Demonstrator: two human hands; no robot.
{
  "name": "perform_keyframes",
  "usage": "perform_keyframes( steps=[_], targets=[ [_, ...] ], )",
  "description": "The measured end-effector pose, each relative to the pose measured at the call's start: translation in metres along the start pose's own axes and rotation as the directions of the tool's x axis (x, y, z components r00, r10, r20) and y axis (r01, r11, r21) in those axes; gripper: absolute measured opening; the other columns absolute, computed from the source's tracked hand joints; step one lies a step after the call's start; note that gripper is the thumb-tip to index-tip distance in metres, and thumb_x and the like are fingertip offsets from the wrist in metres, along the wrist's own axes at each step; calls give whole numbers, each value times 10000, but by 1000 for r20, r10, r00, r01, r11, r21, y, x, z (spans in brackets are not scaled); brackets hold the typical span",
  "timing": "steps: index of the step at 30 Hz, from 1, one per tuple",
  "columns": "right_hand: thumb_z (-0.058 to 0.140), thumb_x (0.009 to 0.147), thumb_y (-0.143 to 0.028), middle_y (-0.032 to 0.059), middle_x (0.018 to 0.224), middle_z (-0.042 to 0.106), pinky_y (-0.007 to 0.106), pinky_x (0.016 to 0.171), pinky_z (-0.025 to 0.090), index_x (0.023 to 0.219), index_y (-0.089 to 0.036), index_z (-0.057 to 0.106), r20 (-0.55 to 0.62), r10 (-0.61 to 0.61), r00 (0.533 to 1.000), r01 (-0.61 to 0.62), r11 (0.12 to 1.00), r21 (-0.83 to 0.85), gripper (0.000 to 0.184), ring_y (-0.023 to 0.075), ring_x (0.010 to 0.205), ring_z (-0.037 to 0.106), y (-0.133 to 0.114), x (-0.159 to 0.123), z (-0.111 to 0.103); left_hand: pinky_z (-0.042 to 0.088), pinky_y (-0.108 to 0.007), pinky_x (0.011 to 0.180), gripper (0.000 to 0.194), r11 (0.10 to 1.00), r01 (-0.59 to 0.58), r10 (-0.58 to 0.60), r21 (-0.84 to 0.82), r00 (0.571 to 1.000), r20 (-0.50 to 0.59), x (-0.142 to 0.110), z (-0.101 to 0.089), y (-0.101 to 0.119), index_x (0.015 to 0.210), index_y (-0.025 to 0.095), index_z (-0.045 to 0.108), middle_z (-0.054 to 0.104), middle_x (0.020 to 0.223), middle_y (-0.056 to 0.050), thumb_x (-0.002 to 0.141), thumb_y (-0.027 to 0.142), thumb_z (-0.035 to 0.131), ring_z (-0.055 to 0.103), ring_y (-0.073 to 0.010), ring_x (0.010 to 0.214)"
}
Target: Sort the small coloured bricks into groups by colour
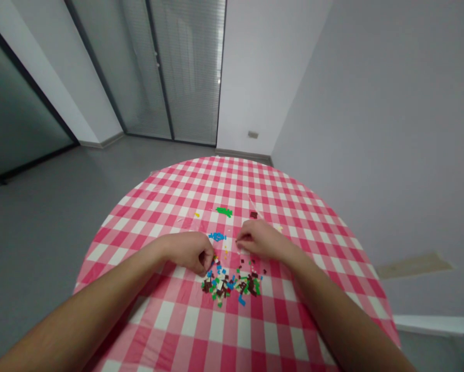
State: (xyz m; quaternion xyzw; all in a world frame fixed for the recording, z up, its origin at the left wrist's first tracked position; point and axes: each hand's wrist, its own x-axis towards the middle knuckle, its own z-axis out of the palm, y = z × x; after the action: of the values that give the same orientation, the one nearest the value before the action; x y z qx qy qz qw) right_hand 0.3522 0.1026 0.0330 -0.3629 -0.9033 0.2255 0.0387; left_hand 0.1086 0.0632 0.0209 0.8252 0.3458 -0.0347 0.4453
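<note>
A loose pile of small toy building bricks (226,285), brown, green, blue, white and red, lies on the checked tablecloth (201,341). At the pile's upper left edge my left hand (191,251) is closed, its fingertips pinched down among the pieces; what they hold, if anything, is hidden. My right hand (259,238) is held above the pile's upper right, thumb and finger pinched by a tiny dark brick (237,241). Between the hands lies a cluster of blue bricks (217,236). Farther back are a green group of bricks (224,212) and a brown one (254,214).
A few yellow bricks (197,214) lie at the back left, and pale pieces (280,228) sit beyond my right wrist. The round table ends in a curved far edge. Behind it stand glass doors (189,77) and a white wall (262,77); another wall (402,155) is at the right.
</note>
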Motion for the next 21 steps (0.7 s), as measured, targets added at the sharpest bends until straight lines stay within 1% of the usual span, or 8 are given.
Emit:
perform_keyframes(
  steps=[1,2,3,5,7,10,15,21],
  targets=[
    [602,792,-109,49,813,736,263,643,410,758,-185,737,-82,49,995,-52,998,-24,158,154,704,615,8,-1,-6,379,-179,560,117,1000,-5,5,1,1000,-2,0,0,0,705,171,712,666,646,40,676,59,700,561,-81,584],
    [608,788,-106,54,815,737,271,632,408,731,-185,727,-146,122,982,-130,990,-51,154,157,696,616,17,-1,-12,377,-180,557,114,1000,-9,9,3,1000,-4,0,0,-1,704,172,713,668,647,39,674,62,701,563,-83,585],
    [611,781,-102,58,796,736,281,609,398,694,-185,712,-169,190,967,-205,976,-78,158,159,665,607,26,-2,-17,373,-180,552,113,1000,-11,11,5,1000,-8,0,0,-1,703,173,713,669,646,38,671,65,703,566,-85,585],
    [586,792,-99,63,746,727,296,576,381,636,-194,680,-164,256,953,-276,954,-115,205,162,618,588,40,-2,-21,369,-179,545,115,1000,-8,8,6,1000,-15,0,1,-1,701,174,716,672,646,37,663,66,703,572,-87,589],
    [561,810,-97,71,752,730,302,581,390,637,-199,673,-156,272,949,-293,948,-125,230,167,626,591,50,-1,-18,370,-176,543,120,1000,-3,3,6,1000,-25,0,1,-1,699,174,718,674,646,38,658,62,700,577,-87,592],
    [548,847,-130,86,807,741,311,604,407,707,-198,704,-195,267,944,-295,946,-136,220,181,666,609,56,3,-10,375,-175,545,123,1000,-8,8,9,1000,-30,0,1,1,703,170,721,680,653,35,660,57,699,584,-88,597],
    [569,876,-224,88,855,743,320,627,422,772,-197,734,-283,259,923,-312,937,-157,197,202,717,629,60,7,-2,376,-176,546,143,1000,-10,11,16,1000,-27,0,1,1,696,170,721,679,645,39,655,38,684,585,-88,595],
    [583,890,-271,87,891,736,317,624,424,815,-194,745,-309,294,904,-353,923,-153,194,208,753,632,59,8,-1,372,-177,542,144,1000,-12,13,18,1000,-29,1,1,0,699,174,725,683,651,38,656,41,689,584,-88,593]
  ],
)
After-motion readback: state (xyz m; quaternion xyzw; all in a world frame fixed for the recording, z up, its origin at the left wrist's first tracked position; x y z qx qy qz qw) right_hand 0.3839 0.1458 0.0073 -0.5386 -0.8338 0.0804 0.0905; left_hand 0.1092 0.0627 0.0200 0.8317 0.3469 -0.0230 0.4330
